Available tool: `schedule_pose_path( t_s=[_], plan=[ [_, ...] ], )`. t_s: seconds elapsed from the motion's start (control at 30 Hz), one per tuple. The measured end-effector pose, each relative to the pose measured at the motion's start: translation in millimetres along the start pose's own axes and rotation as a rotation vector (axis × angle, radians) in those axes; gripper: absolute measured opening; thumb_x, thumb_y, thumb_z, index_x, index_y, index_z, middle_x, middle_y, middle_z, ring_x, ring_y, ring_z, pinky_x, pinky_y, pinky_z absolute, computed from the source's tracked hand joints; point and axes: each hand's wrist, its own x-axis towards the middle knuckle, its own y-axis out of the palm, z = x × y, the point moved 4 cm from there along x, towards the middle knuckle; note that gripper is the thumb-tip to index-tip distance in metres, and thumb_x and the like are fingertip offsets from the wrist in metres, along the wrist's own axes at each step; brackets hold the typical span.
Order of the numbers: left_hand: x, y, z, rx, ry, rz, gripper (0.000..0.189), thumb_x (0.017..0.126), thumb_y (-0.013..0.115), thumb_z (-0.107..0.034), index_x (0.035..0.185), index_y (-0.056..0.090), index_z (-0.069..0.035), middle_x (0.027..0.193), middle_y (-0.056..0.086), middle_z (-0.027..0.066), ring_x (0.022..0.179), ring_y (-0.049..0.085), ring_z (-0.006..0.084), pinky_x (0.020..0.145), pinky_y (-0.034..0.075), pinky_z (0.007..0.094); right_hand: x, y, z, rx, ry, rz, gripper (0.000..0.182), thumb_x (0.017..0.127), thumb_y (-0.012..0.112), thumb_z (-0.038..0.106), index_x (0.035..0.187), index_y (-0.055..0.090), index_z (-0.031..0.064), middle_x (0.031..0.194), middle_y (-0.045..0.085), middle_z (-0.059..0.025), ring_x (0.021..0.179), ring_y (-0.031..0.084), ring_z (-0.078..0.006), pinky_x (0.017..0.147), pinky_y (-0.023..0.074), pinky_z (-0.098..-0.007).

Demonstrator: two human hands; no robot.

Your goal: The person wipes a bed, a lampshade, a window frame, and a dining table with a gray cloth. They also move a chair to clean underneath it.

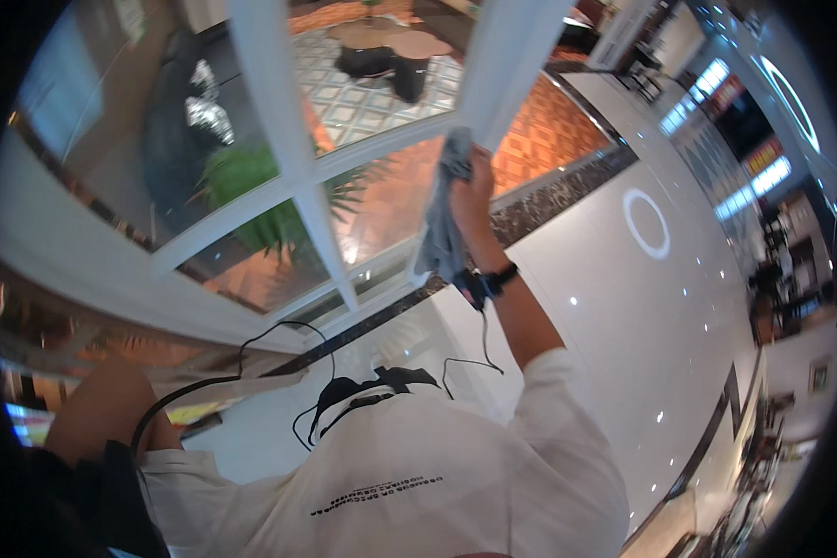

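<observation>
My right hand [474,185] grips a bunched grey cloth [443,230], which hangs down below the fingers. The cloth lies against or just in front of the edge of a white-framed glass door or window panel [300,185]; exact contact is hard to tell. A dark band with a small device [485,284] is strapped around the right wrist, with a thin cable running from it. My left arm bends at the lower left, and its hand is out of view. Through the glass panes, green palm-like leaves [244,188] are visible.
A dark marbled threshold strip [565,195] borders glossy pale floor tiles [586,279]. Behind the glass are a patterned rug [314,91], a low round-topped table [418,45] and a dark sofa [167,139]. Black cables [240,349] loop near my body.
</observation>
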Motion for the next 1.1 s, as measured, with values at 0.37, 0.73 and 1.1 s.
schedule_pose_path(
  t_s=[0.37,0.73,1.1],
  plan=[
    [41.9,-2.9,7.1,0.148,0.157,-0.089,0.029,0.097,0.054,-0.030,0.112,0.058,-0.006,0.117,0.059,0.0145,0.108,0.058,0.0228,0.094,0.046,0.0344,46.7,58.6,-43.9,-0.264,0.077,0.070,0.043,0.078,0.060,0.000,0.121,0.062,-0.0006,0.132,0.050,-0.0213,0.121,0.051,-0.0391,0.103,0.0439,-0.0422],
    [15.3,18.2,54.4,0.106,0.165,-1.001,0.026,0.099,0.053,-0.028,0.111,0.059,-0.005,0.122,0.059,0.0162,0.111,0.059,0.0239,0.094,0.047,0.0343,4.3,66.8,14.9,-0.249,-0.146,0.355,0.049,0.076,0.057,0.001,0.124,0.064,0.0104,0.130,0.052,-0.0143,0.117,0.056,-0.0341,0.091,0.0515,-0.0432],
    [9.4,311.9,274.0,-1.187,-0.789,-0.682,0.031,0.095,0.059,0.001,0.124,0.049,0.000,0.109,0.065,0.0146,0.102,0.063,0.0187,0.088,0.053,0.0317,90.5,-44.9,-32.0,0.340,0.102,-0.096,0.073,0.077,0.057,0.001,0.144,0.029,-0.0053,0.105,0.060,-0.0264,0.099,0.063,-0.0356,0.089,0.0487,-0.0411]
  ],
)
